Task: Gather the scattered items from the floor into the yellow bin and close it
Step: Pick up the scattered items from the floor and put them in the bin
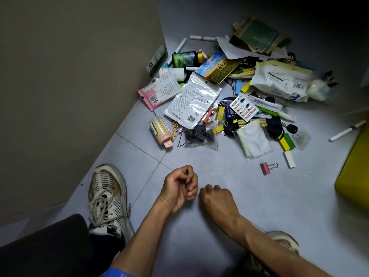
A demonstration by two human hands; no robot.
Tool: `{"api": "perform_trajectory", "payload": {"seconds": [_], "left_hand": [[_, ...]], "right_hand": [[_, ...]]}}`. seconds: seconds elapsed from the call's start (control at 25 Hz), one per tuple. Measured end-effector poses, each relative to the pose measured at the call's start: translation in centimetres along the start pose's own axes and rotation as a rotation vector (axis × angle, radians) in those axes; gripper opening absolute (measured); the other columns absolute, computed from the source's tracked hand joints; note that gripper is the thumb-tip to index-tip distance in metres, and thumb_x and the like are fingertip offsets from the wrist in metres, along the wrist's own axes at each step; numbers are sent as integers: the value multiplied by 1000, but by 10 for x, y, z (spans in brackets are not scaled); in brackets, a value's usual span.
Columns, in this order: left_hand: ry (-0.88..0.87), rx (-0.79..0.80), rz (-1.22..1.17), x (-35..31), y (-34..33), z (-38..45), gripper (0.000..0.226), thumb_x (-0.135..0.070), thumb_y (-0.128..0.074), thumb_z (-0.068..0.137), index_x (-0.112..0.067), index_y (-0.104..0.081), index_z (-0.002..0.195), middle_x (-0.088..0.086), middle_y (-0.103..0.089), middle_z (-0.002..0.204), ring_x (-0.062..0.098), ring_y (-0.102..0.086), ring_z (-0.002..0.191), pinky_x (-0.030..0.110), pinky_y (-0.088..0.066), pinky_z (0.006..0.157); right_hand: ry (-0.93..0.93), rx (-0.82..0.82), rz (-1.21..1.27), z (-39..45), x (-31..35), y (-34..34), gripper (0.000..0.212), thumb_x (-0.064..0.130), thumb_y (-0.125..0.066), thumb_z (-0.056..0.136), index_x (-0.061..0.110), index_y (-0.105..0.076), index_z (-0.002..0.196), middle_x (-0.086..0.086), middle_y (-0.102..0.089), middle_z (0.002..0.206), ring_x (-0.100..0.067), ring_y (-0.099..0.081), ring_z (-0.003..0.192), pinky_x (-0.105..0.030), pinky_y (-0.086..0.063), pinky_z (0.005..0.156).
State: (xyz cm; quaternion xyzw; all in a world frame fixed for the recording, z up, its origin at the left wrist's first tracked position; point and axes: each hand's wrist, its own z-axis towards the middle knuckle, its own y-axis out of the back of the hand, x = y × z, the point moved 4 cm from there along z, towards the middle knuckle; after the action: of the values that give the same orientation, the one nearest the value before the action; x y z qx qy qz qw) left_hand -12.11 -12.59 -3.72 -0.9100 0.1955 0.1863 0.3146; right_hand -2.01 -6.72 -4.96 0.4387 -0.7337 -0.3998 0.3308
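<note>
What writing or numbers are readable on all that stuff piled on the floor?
Nothing reads clearly enough to quote.
Clear zip pouch: printed text and barcode, too small.
Pink-edged packet: text and barcode, too small.
White wipes pack: barcode and print, blurred.
Green bottle: label blurred.
Sky-picture card: large characters, not legible.

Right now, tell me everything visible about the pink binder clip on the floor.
The pink binder clip lies alone on the grey tiled floor, just clear of the pile's near edge, touching nothing else. Its pink body looks like painted metal, and silver wire handles stick out toward the upper right. A white block lies just beyond it, and the yellow bin stands farther right. Neither hand touches it.
</note>
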Motion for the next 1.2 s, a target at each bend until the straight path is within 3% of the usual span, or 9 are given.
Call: {"api": "perform_trajectory", "payload": {"seconds": [0.28, 0.44, 0.56, 0.68, 0.76, 0.84, 0.96, 1.12, 1.2], "left_hand": [[-46, -49, 73, -4, 1, -3, 9, -18, -40, 60, -12, -40, 53, 10, -37, 48, 16, -31, 37, 20, -21, 43], [-64, -60, 71, -7, 1, -3, 10, -17, -39, 61, -12, -41, 52, 8, -35, 46, 14, -27, 35, 16, -21, 41], [-69, -118, 105, -3, 6, 0, 10, -10, -35, 66, -8, -43, 60, 4, -29, 46, 11, -20, 36, 12, -18, 40], [-28, -226, 233, 16, 8, 2, 22, 1, -29, 78, -7, -44, 64, 3, -28, 46, 11, -20, 37, 15, -12, 41], [-13, -304, 474, 28, 8, 2, 23, -1, -43, 85, -7, -54, 66, -1, -35, 46, 10, -27, 38, 17, -18, 37], [-20, -361, 660, 37, 10, 1, 15, -10, -58, 84, -5, -63, 71, -6, -48, 51, 5, -39, 45, 16, -31, 42], [-14, -448, 663, 43, 17, 2, 12, -14, -64, 84, -7, -70, 77, -7, -64, 64, 3, -54, 56, 14, -41, 54], [28, -449, 782, 49, 16, 0, 14, -15, -60, 84, -18, -73, 79, -10, -72, 78, 0, -64, 75, 13, -46, 65], [63, -488, 774, 52, 14, -1, 13, -19, -61, 84, -17, -73, 77, -10, -71, 74, 3, -63, 71, 14, -45, 61]], "right_hand": [[-46, -6, -12, 10, -7, -9, 31, 8, -84, 37, 14, -57, 52, -6, -52, 47, -23, -49, 34, -22, -27, 36], [-142, -45, 199, 7, -23, -10, 10, 23, -57, 78, 15, -51, 78, -7, -63, 77, -31, -59, 66, -32, -33, 53], [-322, -115, 415, -13, -43, -11, 9, 26, -54, 78, 18, -50, 78, -1, -64, 72, -29, -59, 66, -32, -38, 55], [-265, -81, 359, -30, -42, -18, 10, 27, -53, 84, 19, -56, 78, -1, -65, 76, -28, -62, 70, -32, -35, 54], [-216, -70, 251, -33, -38, -18, 11, 22, -66, 80, 17, -59, 72, -3, -64, 70, -28, -61, 62, -32, -32, 48], [-155, -76, 133, -31, -33, -15, 24, 13, -83, 57, 15, -60, 59, -3, -58, 55, -25, -55, 45, -27, -29, 39], [-184, -114, 85, -25, -31, -13, 34, 9, -87, 40, 16, -56, 52, -2, -51, 45, -22, -48, 34, -21, -20, 39], [-147, -101, 96, -15, -26, -18, 33, 18, -86, 43, 16, -55, 53, -2, -52, 42, -21, -49, 32, -20, -25, 39], [-154, -77, 172, -15, -30, -19, 25, 30, -76, 60, 16, -56, 65, -4, -61, 55, -24, -57, 45, -25, -33, 45]]}}
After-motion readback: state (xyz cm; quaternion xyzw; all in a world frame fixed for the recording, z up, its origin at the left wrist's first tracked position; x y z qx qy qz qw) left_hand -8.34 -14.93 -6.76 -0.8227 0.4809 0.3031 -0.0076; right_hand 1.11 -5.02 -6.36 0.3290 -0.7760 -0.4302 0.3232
